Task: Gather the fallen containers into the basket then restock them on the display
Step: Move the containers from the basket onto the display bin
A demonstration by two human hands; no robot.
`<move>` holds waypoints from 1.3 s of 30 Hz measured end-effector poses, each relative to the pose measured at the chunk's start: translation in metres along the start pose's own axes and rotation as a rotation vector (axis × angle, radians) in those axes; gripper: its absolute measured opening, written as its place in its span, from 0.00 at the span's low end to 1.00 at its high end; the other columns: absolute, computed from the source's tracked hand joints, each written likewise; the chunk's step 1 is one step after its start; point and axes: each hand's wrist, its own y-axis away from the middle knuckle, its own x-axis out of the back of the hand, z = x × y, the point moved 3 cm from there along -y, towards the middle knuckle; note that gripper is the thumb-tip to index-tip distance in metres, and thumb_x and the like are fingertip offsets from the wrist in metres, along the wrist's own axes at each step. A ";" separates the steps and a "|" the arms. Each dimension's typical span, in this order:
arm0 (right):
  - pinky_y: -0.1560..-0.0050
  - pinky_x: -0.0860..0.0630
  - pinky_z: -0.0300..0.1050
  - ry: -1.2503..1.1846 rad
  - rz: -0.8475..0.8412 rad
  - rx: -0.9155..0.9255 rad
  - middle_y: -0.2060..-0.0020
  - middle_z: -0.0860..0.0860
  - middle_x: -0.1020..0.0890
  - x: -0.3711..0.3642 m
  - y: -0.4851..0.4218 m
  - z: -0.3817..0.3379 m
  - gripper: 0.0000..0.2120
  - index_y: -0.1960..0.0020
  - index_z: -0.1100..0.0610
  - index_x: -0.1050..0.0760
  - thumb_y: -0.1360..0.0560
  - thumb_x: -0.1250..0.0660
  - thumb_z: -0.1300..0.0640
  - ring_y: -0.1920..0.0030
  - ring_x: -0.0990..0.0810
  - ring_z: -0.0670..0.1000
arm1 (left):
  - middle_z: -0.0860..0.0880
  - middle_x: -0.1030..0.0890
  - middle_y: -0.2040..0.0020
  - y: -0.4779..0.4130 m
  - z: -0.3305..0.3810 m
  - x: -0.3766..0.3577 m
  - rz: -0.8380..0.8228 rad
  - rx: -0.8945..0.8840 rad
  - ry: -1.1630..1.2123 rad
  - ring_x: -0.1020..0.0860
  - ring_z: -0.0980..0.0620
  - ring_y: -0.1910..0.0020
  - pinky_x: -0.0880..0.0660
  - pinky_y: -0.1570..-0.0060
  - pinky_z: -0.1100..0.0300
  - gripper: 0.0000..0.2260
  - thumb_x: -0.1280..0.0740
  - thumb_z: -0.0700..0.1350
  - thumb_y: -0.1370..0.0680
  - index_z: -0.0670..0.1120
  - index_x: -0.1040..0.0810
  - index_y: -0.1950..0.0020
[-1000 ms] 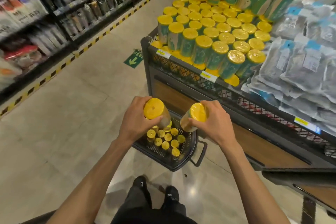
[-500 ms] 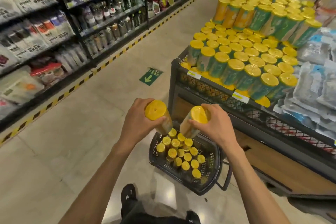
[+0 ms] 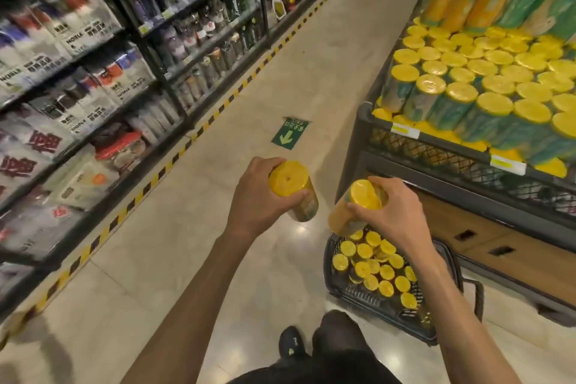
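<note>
Head view: the left grip (image 3: 258, 196) is wrapped around a yellow-lidded container (image 3: 293, 185), tilted over the aisle floor (image 3: 187, 259). The right grip (image 3: 394, 217) clasps a second container (image 3: 350, 213) just above the basket (image 3: 367, 299), which stands on the floor beside the display (image 3: 436, 153) and holds more containers.

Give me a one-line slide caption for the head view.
Left hand grips the left container, right hand the right container, near the basket beside the stocked display.
</note>
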 end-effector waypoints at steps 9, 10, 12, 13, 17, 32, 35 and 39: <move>0.44 0.28 0.44 -0.022 0.076 -0.026 0.42 0.47 0.23 -0.007 -0.080 -0.012 0.35 0.32 0.52 0.27 0.35 0.24 0.38 0.42 0.25 0.48 | 0.55 0.28 0.43 -0.106 -0.014 -0.010 -0.123 -0.103 -0.016 0.27 0.56 0.46 0.21 0.49 0.50 0.34 0.26 0.64 0.38 0.54 0.26 0.35; 0.44 0.28 0.43 -0.030 0.088 -0.035 0.42 0.47 0.23 -0.005 -0.093 -0.011 0.36 0.32 0.52 0.27 0.35 0.24 0.38 0.42 0.25 0.48 | 0.54 0.28 0.44 -0.122 -0.015 -0.015 -0.135 -0.111 -0.013 0.26 0.56 0.46 0.21 0.49 0.49 0.34 0.26 0.64 0.38 0.54 0.26 0.35; 0.44 0.27 0.44 -0.036 0.108 -0.058 0.42 0.47 0.23 -0.001 -0.119 -0.007 0.36 0.32 0.51 0.27 0.35 0.24 0.38 0.42 0.25 0.48 | 0.55 0.28 0.44 -0.156 -0.017 -0.028 -0.166 -0.120 -0.010 0.26 0.55 0.46 0.21 0.50 0.49 0.34 0.26 0.65 0.38 0.54 0.26 0.36; 0.43 0.27 0.45 -0.040 0.119 -0.073 0.41 0.47 0.23 0.003 -0.132 -0.005 0.36 0.31 0.51 0.27 0.35 0.24 0.38 0.41 0.25 0.48 | 0.55 0.28 0.44 -0.173 -0.016 -0.034 -0.182 -0.127 -0.007 0.26 0.55 0.46 0.21 0.50 0.48 0.34 0.26 0.64 0.38 0.55 0.26 0.36; 0.42 0.27 0.47 -0.023 0.169 -0.139 0.40 0.49 0.23 0.027 -0.186 0.005 0.36 0.32 0.52 0.27 0.35 0.23 0.39 0.40 0.25 0.50 | 0.55 0.28 0.44 -0.243 -0.009 -0.059 -0.236 -0.149 0.008 0.26 0.53 0.46 0.21 0.49 0.47 0.34 0.25 0.64 0.39 0.56 0.27 0.36; 0.43 0.28 0.42 -0.044 0.415 -0.427 0.37 0.47 0.25 0.093 -0.290 0.043 0.37 0.30 0.50 0.28 0.35 0.24 0.37 0.37 0.26 0.48 | 0.56 0.26 0.46 -0.441 0.080 -0.144 -0.452 -0.541 0.094 0.27 0.57 0.48 0.21 0.51 0.48 0.30 0.28 0.66 0.37 0.58 0.26 0.38; 0.41 0.27 0.46 -0.014 0.415 -0.487 0.36 0.46 0.26 0.104 -0.307 0.048 0.37 0.29 0.49 0.30 0.34 0.24 0.37 0.36 0.27 0.49 | 0.57 0.27 0.47 -0.475 0.096 -0.165 -0.529 -0.624 0.116 0.27 0.56 0.47 0.21 0.50 0.48 0.31 0.28 0.66 0.36 0.56 0.26 0.37; 0.38 0.28 0.48 0.037 0.439 -0.579 0.35 0.46 0.26 0.110 -0.327 0.054 0.38 0.29 0.48 0.30 0.34 0.26 0.35 0.35 0.28 0.49 | 0.56 0.26 0.46 -0.523 0.119 -0.192 -0.641 -0.745 0.109 0.27 0.57 0.47 0.23 0.49 0.52 0.31 0.25 0.65 0.36 0.56 0.25 0.37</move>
